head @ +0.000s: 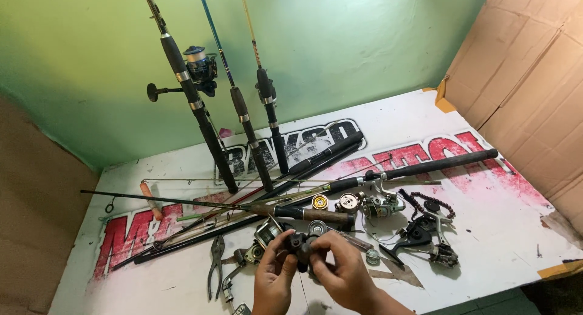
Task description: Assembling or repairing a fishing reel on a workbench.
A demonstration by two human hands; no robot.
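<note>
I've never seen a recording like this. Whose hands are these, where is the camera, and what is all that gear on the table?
There is no machine here: a person works with two bare hands, and the one picture comes from a camera worn on the head, looking down at the work surface.

The left hand and the right hand are together at the bottom edge, both with a grip on a small dark reel part.

The surface is a white board with large red and black lettering. Three fishing rods stand upright against the green wall, one carrying a spinning reel. More rods lie flat across the board, among loose reel parts. A pair of pliers lies left of the hands. Cardboard stands on the right.
</note>
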